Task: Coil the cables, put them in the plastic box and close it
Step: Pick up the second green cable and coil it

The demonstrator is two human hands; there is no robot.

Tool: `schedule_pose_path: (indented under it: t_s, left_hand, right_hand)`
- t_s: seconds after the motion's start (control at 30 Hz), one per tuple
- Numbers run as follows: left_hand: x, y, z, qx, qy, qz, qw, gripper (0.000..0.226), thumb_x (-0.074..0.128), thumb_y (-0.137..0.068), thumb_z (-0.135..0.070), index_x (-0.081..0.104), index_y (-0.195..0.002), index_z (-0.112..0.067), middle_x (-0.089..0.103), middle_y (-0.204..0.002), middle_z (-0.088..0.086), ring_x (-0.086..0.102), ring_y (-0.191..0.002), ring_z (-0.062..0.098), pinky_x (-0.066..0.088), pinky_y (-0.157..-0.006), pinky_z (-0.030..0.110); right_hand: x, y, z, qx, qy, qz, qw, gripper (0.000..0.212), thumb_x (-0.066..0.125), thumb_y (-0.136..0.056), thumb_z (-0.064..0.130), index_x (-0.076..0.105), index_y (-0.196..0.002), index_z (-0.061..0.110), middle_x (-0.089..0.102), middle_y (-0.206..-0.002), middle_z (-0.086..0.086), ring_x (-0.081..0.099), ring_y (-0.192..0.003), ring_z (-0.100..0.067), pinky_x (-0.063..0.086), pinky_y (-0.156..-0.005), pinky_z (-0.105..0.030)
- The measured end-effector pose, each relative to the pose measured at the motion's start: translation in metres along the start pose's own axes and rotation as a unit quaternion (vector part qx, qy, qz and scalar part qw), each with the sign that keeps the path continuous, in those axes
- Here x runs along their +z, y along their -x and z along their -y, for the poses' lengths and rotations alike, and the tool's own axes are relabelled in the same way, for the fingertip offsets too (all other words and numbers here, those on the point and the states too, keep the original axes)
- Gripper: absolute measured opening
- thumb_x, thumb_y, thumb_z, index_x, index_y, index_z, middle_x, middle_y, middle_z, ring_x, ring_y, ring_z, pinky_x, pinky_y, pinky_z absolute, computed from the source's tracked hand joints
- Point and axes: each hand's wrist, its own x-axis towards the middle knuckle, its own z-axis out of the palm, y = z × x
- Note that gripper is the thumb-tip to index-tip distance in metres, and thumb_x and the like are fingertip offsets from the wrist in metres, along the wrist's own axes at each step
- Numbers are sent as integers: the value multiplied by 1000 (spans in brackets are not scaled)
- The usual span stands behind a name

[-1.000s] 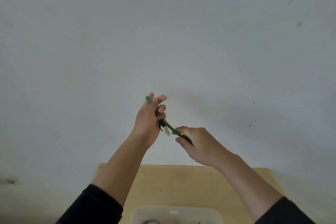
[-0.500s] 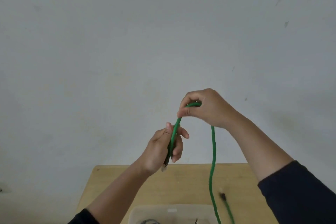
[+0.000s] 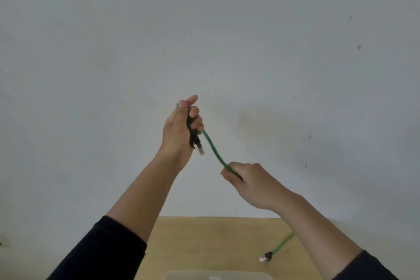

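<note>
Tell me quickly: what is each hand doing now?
Left hand: closed on the green cable, near its plug.
Right hand: closed on the same cable.

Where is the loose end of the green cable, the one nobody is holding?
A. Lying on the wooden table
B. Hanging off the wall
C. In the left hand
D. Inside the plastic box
A: the free plug of the green cable lies on the wooden table, to the right of the plastic box, while the left hand and the right hand hold the rest up in the air.
</note>
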Motion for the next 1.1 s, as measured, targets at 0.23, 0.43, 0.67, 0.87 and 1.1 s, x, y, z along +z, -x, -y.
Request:
schedule_pose_path:
  t_s: [0.23, 0.43, 0.67, 0.87, 1.1]
  left_hand:
    - [-19, 24, 39, 18, -388, 129, 912, 37, 25, -101, -30, 56, -102, -8, 62, -67, -2, 58, -62, 7, 46, -63, 19]
    - [-15, 56, 55, -76, -300, 215, 926, 65, 13, -95, -50, 60, -81, -8, 35, -45, -4, 31, -42, 12, 34, -48, 21]
    - [2, 57, 37, -142, -156, 285, 935, 62, 12, -92, -51, 57, -77, -11, 25, -43, -11, 18, -39, 7, 25, -41, 16]
    - [14, 32, 13, -95, 98, 126, 983, 46, 21, -100, -37, 57, -93, -8, 35, -54, -7, 34, -46, 8, 36, -55, 20]
    - [10, 0, -1, -18, 147, -29, 989, 31, 28, -101, -33, 52, -95, -13, 47, -68, -5, 48, -66, 11, 41, -77, 23]
  right_hand:
    - [-43, 2, 36, -91, 78, -13, 993, 19, 58, -89, 31, 59, -74, 19, 48, -56, 8, 39, -47, -5, 30, -49, -19]
    - [-68, -8, 27, -87, -41, 15, 995, 16, 77, -72, 26, 65, -71, 16, 67, -71, -6, 57, -65, -16, 49, -69, -34]
    - [-53, -22, -1, -88, -269, 12, 959, 14, 66, -78, 25, 62, -76, 12, 54, -53, 12, 42, -48, -2, 34, -47, -15]
    - [-15, -28, -19, 1, -327, -69, 943, 21, 49, -96, 22, 70, -95, 20, 43, -53, 4, 32, -43, -10, 25, -42, -19]
    - [7, -8, 0, -43, -129, -9, 991, 28, 39, -99, 26, 66, -93, 23, 38, -52, 8, 31, -46, -9, 29, -48, -20]
